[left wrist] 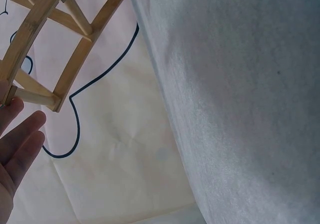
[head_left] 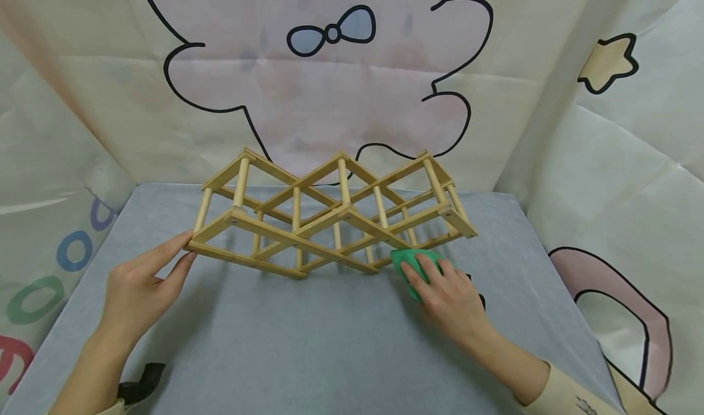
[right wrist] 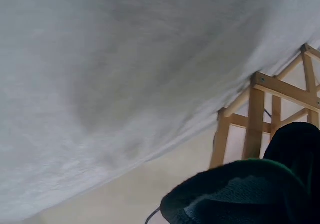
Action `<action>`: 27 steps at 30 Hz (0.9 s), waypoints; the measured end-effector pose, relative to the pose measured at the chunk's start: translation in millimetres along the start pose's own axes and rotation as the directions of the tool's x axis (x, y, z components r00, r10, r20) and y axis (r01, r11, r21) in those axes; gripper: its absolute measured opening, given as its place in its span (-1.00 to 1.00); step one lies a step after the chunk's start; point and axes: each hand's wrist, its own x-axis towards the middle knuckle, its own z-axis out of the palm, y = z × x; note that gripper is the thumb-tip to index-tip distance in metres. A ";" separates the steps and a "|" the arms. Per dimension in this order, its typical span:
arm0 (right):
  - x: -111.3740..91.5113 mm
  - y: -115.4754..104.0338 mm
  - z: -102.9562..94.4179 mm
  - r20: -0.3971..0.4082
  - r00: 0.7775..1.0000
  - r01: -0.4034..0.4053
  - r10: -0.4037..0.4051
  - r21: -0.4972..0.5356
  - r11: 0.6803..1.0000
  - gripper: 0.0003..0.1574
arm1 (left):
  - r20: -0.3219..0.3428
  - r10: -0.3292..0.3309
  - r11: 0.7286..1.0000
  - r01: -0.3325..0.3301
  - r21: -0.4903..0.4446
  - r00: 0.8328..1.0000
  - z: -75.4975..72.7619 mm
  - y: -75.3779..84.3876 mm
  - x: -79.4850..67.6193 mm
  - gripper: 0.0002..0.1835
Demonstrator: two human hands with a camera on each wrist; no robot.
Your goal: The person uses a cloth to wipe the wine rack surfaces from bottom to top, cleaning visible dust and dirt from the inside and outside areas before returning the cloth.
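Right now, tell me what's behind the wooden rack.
Behind the wooden rack, the cartoon backdrop and blue-gray tabletop show through its gaps; whatever it covers can't be seen.

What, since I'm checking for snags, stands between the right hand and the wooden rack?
Only the green cloth, held in the right hand at the near lower edge of the wooden rack; nothing else visible.
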 end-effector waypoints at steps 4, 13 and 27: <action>-6.5 4.5 1.7 0.009 1.000 -0.001 0.001 -0.008 1.000 -0.24 | -0.002 -0.004 1.000 0.004 0.011 1.000 -0.4 0.5 0.5 -0.42; -14.9 14.1 0.0 -0.005 1.000 -0.013 0.013 -0.012 1.000 -0.22 | -0.008 -0.001 1.000 0.001 -0.004 1.000 1.0 0.3 -0.1 -0.42; -22.4 30.2 -6.2 -0.011 0.999 -0.037 0.037 0.010 0.999 -0.21 | -0.001 -0.010 1.000 0.010 0.013 1.000 0.2 -0.7 -1.5 -0.43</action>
